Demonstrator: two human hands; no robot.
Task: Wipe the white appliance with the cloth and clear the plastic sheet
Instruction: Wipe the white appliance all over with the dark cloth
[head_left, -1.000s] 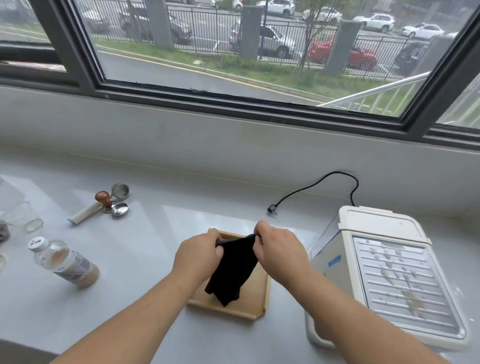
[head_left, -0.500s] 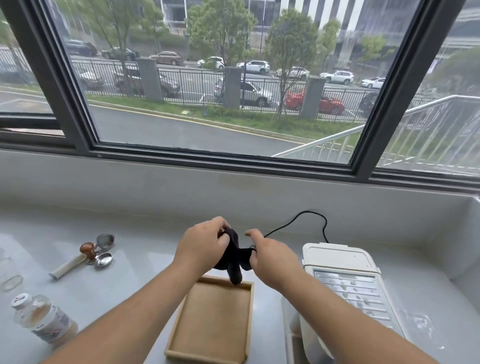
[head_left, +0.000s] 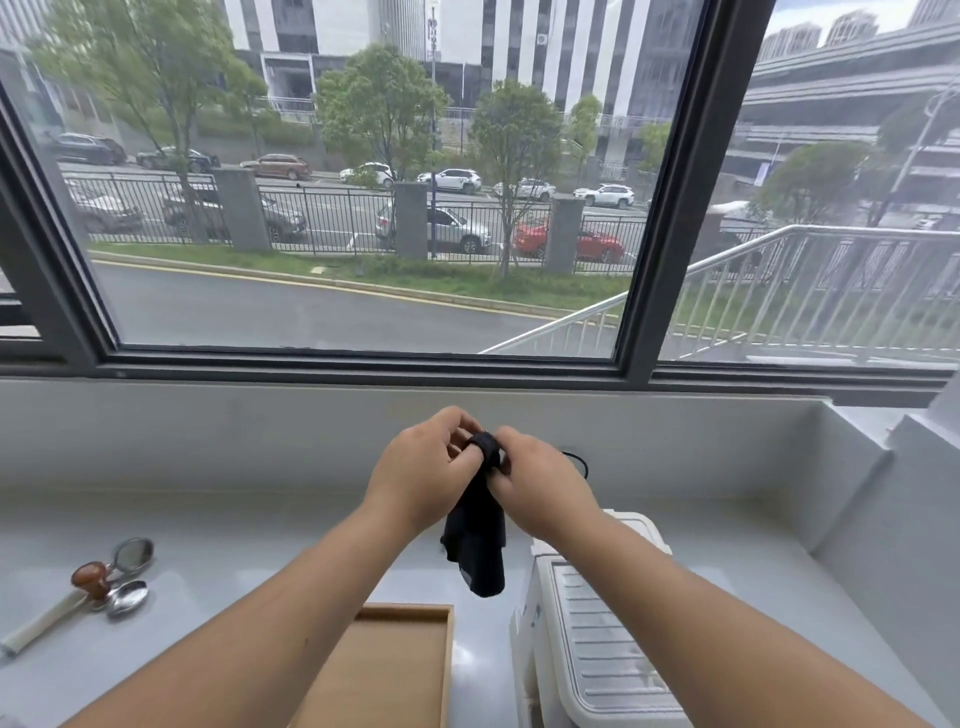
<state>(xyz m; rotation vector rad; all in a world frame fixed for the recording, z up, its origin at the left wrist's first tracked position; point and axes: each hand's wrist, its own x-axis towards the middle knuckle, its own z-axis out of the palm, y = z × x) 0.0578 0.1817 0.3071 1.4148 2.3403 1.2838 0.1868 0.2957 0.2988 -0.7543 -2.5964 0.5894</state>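
A black cloth (head_left: 478, 540) hangs in the air above the counter, held at its top by both hands. My left hand (head_left: 421, 475) pinches the cloth's upper edge from the left, and my right hand (head_left: 540, 488) pinches it from the right, fingertips nearly meeting. The white appliance (head_left: 597, 639) with a ribbed top stands at the lower right, under my right forearm, which hides part of it. I see no plastic sheet in this view.
A wooden tray (head_left: 384, 670) lies below the cloth at bottom centre. A tamper and metal spoons (head_left: 111, 579) lie at the left. A black cable (head_left: 576, 462) runs behind my right hand. The grey counter (head_left: 234, 561) ends at a wall under the window.
Both hands have lifted the cloth higher above the tray and let it hang longer. The view has tilted up, so the bottle at the left is out of view.
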